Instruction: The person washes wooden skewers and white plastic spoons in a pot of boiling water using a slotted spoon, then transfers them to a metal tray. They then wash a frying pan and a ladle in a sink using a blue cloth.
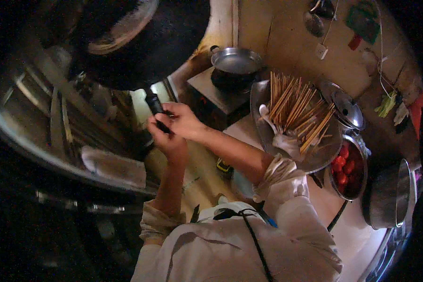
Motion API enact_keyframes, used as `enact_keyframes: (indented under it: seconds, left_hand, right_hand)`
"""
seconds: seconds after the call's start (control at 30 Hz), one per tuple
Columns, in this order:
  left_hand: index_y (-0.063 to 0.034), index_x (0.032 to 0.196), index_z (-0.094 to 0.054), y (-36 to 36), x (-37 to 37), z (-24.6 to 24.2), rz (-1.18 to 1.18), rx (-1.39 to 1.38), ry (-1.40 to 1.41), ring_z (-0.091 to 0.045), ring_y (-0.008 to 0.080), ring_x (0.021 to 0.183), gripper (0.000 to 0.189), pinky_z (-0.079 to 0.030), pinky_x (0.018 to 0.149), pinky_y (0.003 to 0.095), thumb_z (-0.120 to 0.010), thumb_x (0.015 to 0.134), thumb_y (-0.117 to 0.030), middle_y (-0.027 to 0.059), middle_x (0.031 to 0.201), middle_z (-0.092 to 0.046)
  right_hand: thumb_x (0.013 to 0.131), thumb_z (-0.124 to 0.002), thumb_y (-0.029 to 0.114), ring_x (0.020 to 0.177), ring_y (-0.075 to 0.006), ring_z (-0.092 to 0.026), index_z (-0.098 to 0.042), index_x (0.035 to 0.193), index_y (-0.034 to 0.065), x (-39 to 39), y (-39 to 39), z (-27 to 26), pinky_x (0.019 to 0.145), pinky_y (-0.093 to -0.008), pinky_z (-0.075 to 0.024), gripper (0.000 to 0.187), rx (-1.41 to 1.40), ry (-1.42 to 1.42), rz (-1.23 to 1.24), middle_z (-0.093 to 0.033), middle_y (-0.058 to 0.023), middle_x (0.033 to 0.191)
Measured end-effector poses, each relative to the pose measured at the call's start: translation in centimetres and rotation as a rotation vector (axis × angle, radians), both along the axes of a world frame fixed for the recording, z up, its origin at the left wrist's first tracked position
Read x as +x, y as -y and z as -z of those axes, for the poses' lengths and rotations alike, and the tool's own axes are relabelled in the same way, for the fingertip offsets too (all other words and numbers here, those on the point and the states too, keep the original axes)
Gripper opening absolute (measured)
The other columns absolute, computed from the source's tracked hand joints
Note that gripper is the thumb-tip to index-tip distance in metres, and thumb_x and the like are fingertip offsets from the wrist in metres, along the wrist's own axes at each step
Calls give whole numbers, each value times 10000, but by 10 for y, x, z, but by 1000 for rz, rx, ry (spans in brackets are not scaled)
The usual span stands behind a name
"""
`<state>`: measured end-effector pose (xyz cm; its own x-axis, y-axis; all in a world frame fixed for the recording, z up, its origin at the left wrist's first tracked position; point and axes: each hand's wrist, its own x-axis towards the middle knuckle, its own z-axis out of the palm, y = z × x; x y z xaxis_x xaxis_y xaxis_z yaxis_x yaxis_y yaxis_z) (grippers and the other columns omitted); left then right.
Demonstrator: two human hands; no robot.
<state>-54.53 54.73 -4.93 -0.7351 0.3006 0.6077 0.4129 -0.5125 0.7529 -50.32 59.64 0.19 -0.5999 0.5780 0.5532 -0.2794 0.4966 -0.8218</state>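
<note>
A large black pan [183, 38] hangs before me at the upper left, its black handle [155, 102] angled down towards me. Both hands grip that handle. My right hand [185, 121] wraps it higher up, on the side towards the pan. Lower down, close to the handle's end, my left hand [167, 139] closes around it, touching the right. Within the dark round of the pan shows a pale curved band [127, 31], too dim to identify.
A metal basin [259, 130] at right holds many thin wooden skewers [289, 102] and a white spoon [264, 111]. Past it are a metal lid [345, 107], a pot of red pieces [343, 165] and a deep metal pot [386, 197]. A shallow metal pan [236, 60] stands by the wall.
</note>
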Motion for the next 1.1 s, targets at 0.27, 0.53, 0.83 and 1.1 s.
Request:
enact_keyframes:
  seconds: [0.27, 0.53, 0.83, 1.1]
  left_hand:
    - [-25, 1117, -401, -107, -49, -38, -173, -196, -100, -492, 237, 924, 339, -405, 794, 328, -538, 818, -107, 134, 1037, -489]
    - [-20, 1222, -351, -240, -110, -17, 459, -250, -695, -428, 339, 1044, 469, -349, 896, 407, -526, 790, -67, 170, 1149, -442]
    - [-53, 1206, -421, -310, -247, 30, 837, -474, -883, -460, 361, 1016, 472, -382, 853, 436, -539, 751, -18, 173, 1134, -477]
    - [-62, 1220, -392, -316, -394, 177, 941, -1066, -112, -513, 287, 970, 461, -449, 774, 342, -557, 800, -154, 152, 1099, -471]
  right_hand:
    - [728, -594, 264, 683, -349, -560, -519, 915, 13, -75, -89, -34, 621, -447, -450, 322, 160, 239, 278, -557, -196, 743]
    - [750, -635, 131, 684, -122, -522, -527, 876, -10, -73, -240, -7, 586, -302, -442, 218, -49, -65, 701, -576, -82, 736]
    - [735, -601, -9, 801, -149, -551, -564, 952, -13, -31, -354, 17, 720, -278, -447, 221, -254, 25, 1121, -606, -64, 883]
    - [672, -618, 171, 554, -148, -504, -544, 753, 22, 46, -453, 5, 500, -345, -400, 185, -109, 139, 1623, -539, -33, 629]
